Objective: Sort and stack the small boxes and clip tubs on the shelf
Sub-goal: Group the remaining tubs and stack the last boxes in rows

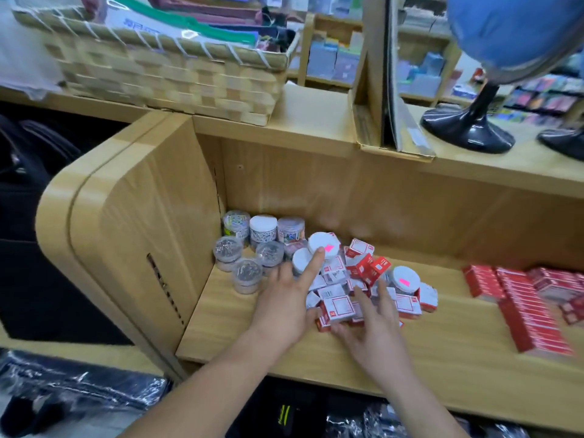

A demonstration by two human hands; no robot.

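A heap of small red-and-white boxes (357, 279) lies in the middle of the wooden shelf (442, 339). Clear clip tubs (249, 248) stand grouped in the back left corner. A white-lidded tub with a pink sticker (325, 246) sits on the heap, and another (406, 279) lies at its right. My left hand (284, 305) reaches in with its index finger straight, the fingertip touching the white-lidded tub. My right hand (369, 324) lies over the front of the heap with fingers spread, its thumb at a box in front (338, 309).
Long red box packs (518, 308) lie in rows on the shelf's right side. Above, the counter carries a woven basket (164, 80), a cardboard display (388, 90) and a blue globe on a black stand (467, 128). Plastic-wrapped dark goods (79, 390) lie below the shelf.
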